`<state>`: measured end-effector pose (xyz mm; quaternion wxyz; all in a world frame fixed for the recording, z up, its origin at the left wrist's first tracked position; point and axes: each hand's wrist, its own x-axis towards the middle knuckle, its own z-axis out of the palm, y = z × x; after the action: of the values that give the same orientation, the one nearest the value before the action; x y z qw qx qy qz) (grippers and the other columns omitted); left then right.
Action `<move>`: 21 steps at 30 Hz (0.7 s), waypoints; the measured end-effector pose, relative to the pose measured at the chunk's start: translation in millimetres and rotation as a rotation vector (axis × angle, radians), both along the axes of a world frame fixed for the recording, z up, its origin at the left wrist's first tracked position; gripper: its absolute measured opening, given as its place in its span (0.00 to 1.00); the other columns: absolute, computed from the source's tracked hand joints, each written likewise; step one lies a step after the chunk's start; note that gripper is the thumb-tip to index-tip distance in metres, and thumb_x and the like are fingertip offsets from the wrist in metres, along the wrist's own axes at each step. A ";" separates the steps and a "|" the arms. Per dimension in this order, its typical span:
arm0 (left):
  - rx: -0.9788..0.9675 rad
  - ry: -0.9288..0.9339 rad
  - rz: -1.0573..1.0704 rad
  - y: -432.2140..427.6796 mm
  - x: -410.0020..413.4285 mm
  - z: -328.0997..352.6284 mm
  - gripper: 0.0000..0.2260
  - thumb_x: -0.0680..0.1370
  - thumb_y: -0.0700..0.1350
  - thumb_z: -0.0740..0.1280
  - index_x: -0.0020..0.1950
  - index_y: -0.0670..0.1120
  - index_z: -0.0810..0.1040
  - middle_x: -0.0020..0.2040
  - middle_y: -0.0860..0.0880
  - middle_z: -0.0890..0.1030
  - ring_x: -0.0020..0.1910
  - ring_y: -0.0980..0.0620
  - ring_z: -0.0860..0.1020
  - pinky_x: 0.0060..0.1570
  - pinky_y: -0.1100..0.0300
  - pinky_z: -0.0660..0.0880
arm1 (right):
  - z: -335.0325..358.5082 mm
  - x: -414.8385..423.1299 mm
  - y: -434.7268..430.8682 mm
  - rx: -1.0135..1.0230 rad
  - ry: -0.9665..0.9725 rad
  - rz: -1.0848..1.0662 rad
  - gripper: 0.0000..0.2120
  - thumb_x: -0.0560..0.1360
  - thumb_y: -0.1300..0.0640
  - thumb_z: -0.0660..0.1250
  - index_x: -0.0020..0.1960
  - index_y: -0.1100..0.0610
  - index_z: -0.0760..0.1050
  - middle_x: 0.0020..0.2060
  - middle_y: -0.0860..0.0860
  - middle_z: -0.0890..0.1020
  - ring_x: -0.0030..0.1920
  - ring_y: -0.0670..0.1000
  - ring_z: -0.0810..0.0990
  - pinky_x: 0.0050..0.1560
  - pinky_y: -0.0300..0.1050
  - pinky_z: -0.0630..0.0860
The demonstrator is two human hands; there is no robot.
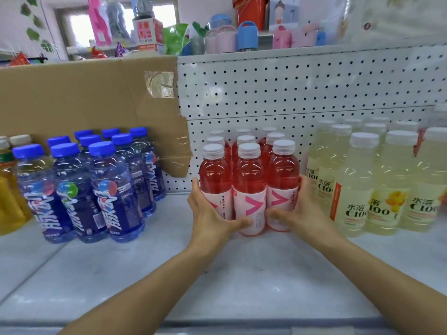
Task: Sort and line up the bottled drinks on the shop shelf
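Note:
A block of pink drink bottles (249, 180) with white caps stands in three rows against the pegboard, in the middle of the shelf. My left hand (210, 213) lies flat against the left side of the front left pink bottle, its thumb stretched across the front of the middle one. My right hand (300, 209) presses the right side of the front right pink bottle, thumb across its lower front. To the left stand blue bottles (96, 187) with blue caps, in rows. On the right, pale yellow C100 bottles (362, 184) stand in rows.
The white shelf board (217, 274) stretches bare toward me in front of the bottles. A cardboard sheet (84, 97) leans behind the blue bottles. Yellow bottles (9, 197) stand at the far left edge. Cups and toys (242, 35) fill the upper shelf.

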<state>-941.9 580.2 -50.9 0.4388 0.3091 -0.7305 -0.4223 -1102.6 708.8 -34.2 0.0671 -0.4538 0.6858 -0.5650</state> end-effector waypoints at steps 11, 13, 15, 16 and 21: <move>-0.235 -0.100 -0.002 -19.9 15.2 18.4 0.64 0.58 0.55 0.85 0.79 0.61 0.41 0.78 0.56 0.54 0.78 0.54 0.56 0.76 0.52 0.58 | 12.5 -1.3 2.1 0.030 0.092 0.003 0.50 0.65 0.57 0.81 0.74 0.43 0.52 0.66 0.42 0.72 0.67 0.46 0.73 0.65 0.43 0.72; -0.513 -0.197 -0.009 -29.7 30.4 30.4 0.63 0.60 0.52 0.84 0.80 0.59 0.42 0.78 0.58 0.50 0.77 0.58 0.53 0.72 0.64 0.56 | 21.1 -2.8 9.4 0.064 0.211 -0.026 0.56 0.65 0.55 0.81 0.78 0.40 0.46 0.73 0.44 0.66 0.71 0.48 0.70 0.71 0.56 0.68; -0.650 -0.307 -0.032 -34.6 39.7 36.8 0.61 0.62 0.48 0.84 0.81 0.57 0.44 0.79 0.57 0.49 0.74 0.61 0.56 0.62 0.74 0.60 | 23.3 -5.3 12.3 0.084 0.255 -0.047 0.53 0.66 0.55 0.81 0.77 0.39 0.48 0.64 0.36 0.72 0.65 0.42 0.73 0.68 0.54 0.71; -0.653 -0.327 -0.047 -33.9 41.0 37.9 0.60 0.63 0.46 0.84 0.81 0.58 0.44 0.79 0.56 0.50 0.72 0.61 0.60 0.57 0.75 0.63 | 21.8 -6.7 12.2 0.085 0.256 -0.056 0.51 0.66 0.56 0.80 0.77 0.40 0.51 0.58 0.31 0.72 0.60 0.37 0.74 0.64 0.48 0.73; -0.557 -0.240 -0.036 -26.7 31.7 32.2 0.60 0.66 0.38 0.81 0.78 0.66 0.40 0.71 0.51 0.61 0.53 0.54 0.75 0.51 0.56 0.80 | 18.5 -4.9 9.4 0.094 0.270 -0.105 0.45 0.68 0.56 0.80 0.76 0.45 0.57 0.54 0.33 0.73 0.56 0.34 0.73 0.59 0.35 0.69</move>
<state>-910.2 553.6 -18.7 0.4094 0.2117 -0.8702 -0.1740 -1107.5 718.2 -15.7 -0.0345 -0.4856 0.7370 -0.4689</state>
